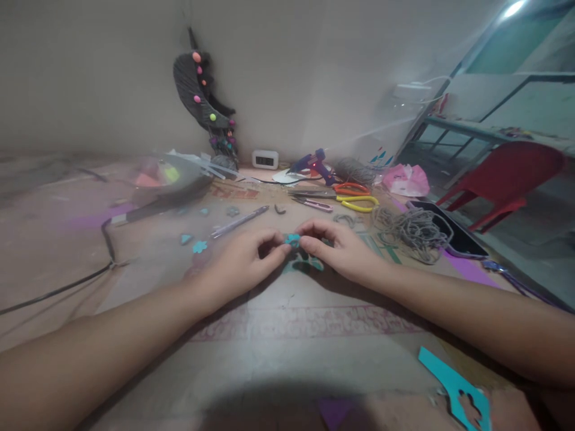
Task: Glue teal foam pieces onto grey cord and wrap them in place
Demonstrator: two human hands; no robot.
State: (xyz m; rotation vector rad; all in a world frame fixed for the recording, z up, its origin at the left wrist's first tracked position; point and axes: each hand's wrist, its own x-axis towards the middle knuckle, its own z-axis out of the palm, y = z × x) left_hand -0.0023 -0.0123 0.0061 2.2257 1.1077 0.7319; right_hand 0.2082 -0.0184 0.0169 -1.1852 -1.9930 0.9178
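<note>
Between my two hands, just above the table, is a small teal flower cutout [293, 239]. My left hand [260, 254] pinches its left side with thumb and forefinger. On the opposite side, the fingertips of my right hand [332, 245] grip the same flower. Teal scraps [305, 264] lie on the surface under my fingers, partly in shadow. Left of my left hand rest another teal flower [200, 246] and a small teal piece [185, 239]. A pen [240, 221] lies just beyond that hand.
Orange- and yellow-handled scissors [357, 200], thread snips [317, 205] and a purple glue gun [314, 164] lie beyond my hands. Tangled grey yarn [417, 230] sits by a phone [449, 227] at right. A teal sheet with a flower-shaped hole [453, 383] lies front right. A small clock [265, 159] stands behind.
</note>
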